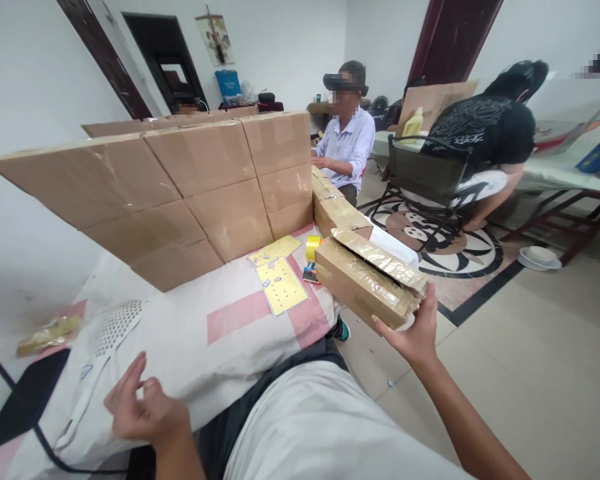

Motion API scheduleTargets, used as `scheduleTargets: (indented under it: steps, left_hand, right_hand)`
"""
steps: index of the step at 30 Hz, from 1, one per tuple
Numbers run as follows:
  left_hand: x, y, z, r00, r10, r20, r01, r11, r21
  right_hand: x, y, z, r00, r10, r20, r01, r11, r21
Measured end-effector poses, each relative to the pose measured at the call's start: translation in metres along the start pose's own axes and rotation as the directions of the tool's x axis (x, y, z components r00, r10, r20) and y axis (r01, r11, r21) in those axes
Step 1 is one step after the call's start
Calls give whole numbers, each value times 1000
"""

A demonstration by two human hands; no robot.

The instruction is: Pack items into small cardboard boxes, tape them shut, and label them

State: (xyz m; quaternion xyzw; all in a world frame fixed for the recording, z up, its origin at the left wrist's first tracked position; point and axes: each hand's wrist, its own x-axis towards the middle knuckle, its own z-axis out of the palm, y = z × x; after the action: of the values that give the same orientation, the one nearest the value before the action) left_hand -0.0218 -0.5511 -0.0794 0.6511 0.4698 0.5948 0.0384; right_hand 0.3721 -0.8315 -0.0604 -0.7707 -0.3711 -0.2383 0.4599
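Box [367, 280] is held up off the table's right edge by right hand [414, 331], fingers clamped on its near end. Left hand [143, 408] is rested on the white cloth [200, 347], fingers loosely curled, nothing gripped.

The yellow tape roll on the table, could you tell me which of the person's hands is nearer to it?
Right. The right hand grips a taped cardboard box lying just right of the yellow tape roll. The left hand rests on the table cover at the near left, far from it.
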Motion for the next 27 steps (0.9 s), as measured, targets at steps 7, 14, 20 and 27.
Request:
scheduleTargets:
  steps: [7, 14, 20, 27]
  left_hand:
    - [25, 81, 25, 885, 458, 81, -427, 869, -249]
    - [38, 194, 74, 277, 799, 534, -614, 575, -541]
    - [16, 219, 128, 161, 834, 528, -480, 533, -696]
    - [-8, 251, 162, 75, 879, 471, -380, 462, -801]
  right_hand:
    - [-18, -24, 12, 984, -144, 108, 140, 989, 41]
    - [-17, -46, 16, 953, -240, 185, 214, 965, 148]
    - [-17, -33, -1, 970, -117, 212, 86, 985, 149]
    - [-24, -3, -27, 994, -54, 94, 48, 996, 71]
